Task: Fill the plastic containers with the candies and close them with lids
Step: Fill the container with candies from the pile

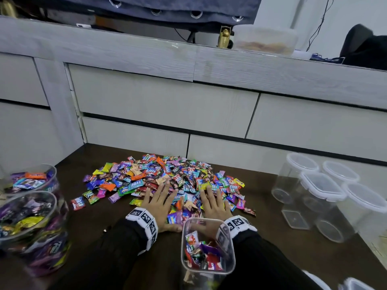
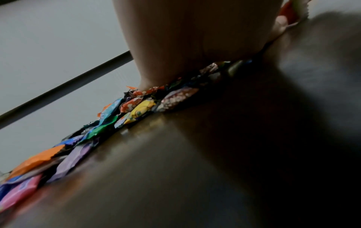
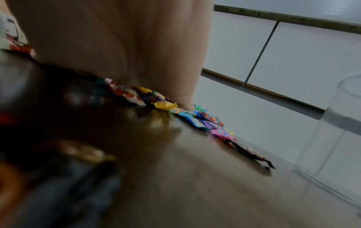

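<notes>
— Where are the hands?
— The left hand [image 1: 160,203] and right hand [image 1: 216,204] lie flat, fingers spread, on the candy pile [image 1: 165,178], gripping nothing.
— What stands nearby?
— A part-filled open container [image 1: 207,246] sits between the wrists; two filled tubs [image 1: 31,214] stand left, lidded empty containers [image 1: 322,191] right, drawers [image 1: 163,101] behind.

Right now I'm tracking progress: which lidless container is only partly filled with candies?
The square container nearest the person, just below the right hand; the two round lidless ones at left are nearly full.

Grey drawers [image 1: 163,105] behind dark tabletop [image 1: 272,208]
</notes>
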`<state>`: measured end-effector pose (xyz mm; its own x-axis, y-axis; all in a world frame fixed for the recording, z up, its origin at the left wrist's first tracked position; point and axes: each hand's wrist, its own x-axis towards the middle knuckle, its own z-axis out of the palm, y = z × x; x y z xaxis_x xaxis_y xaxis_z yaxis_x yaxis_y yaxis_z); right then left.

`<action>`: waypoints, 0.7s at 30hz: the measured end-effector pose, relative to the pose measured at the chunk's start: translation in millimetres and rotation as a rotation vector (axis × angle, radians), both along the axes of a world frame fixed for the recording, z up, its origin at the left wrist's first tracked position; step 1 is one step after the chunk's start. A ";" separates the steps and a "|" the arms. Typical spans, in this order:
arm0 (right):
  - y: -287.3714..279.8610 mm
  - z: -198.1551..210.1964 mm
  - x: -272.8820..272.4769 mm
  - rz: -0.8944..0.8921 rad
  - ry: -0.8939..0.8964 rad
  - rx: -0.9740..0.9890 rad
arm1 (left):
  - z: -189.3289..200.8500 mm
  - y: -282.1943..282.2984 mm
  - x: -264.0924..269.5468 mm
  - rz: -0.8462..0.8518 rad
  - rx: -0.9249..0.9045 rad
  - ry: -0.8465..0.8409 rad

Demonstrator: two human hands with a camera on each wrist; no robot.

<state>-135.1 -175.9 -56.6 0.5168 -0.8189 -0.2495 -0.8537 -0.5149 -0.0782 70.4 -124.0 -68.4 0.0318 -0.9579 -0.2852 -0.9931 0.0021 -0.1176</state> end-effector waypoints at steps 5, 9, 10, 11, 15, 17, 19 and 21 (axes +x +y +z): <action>-19.2 5.0 13.4 0.040 0.022 0.004 | 3.7 -17.1 -0.1 -0.111 -0.052 0.014; -20.5 8.2 8.8 0.197 0.090 -0.127 | 4.1 -17.4 -1.7 -0.153 -0.100 -0.087; -19.6 8.4 6.6 0.234 0.099 -0.178 | 4.3 -16.4 -2.5 -0.151 -0.127 -0.092; -18.6 8.5 5.0 0.258 0.094 -0.205 | 5.1 -15.3 -3.1 -0.150 -0.145 -0.087; -14.5 14.3 5.6 0.262 0.084 -0.159 | 14.9 -14.2 -7.0 -0.170 -0.137 -0.046; -13.8 19.9 6.5 0.238 0.051 -0.052 | 19.8 -14.0 -10.1 -0.156 -0.113 0.009; -13.8 24.7 5.5 0.212 -0.003 0.042 | 24.1 -11.7 -11.8 -0.128 -0.111 0.032; -14.4 28.8 1.4 0.182 -0.065 0.082 | 28.3 -8.9 -10.2 -0.126 -0.125 -0.002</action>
